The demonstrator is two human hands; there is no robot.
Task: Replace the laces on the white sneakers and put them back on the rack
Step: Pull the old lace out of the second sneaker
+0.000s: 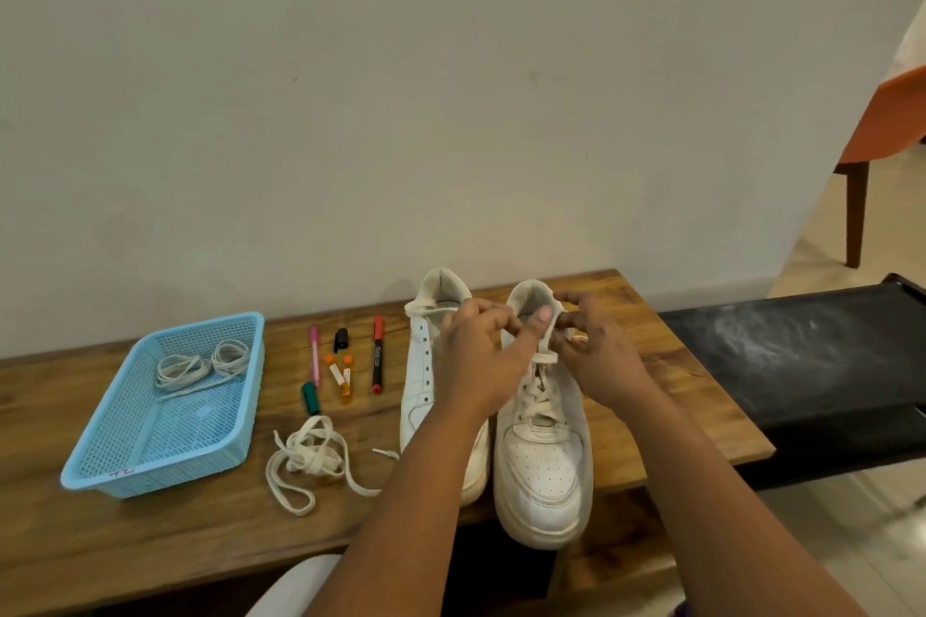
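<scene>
The left hand [473, 356] and its forearm cover much of the unlaced white leather sneaker [420, 376]. Both hands hide the top lace ends of the laced white sneaker [543, 461], so the grip there is unclear. The orange chair [882, 125] is cut off at the right edge. Print on the red-capped black marker [377, 355] is too small to read.

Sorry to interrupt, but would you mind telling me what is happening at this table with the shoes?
A person is lacing a pair of white sneakers on a wooden table. Both hands, left hand and right hand, pinch the lace at the top eyelets of the right-side sneaker, which is laced along its front. The other sneaker shows bare eyelets. A loose lace lies beside it, more laces sit in a blue basket, and markers lie between.
</scene>
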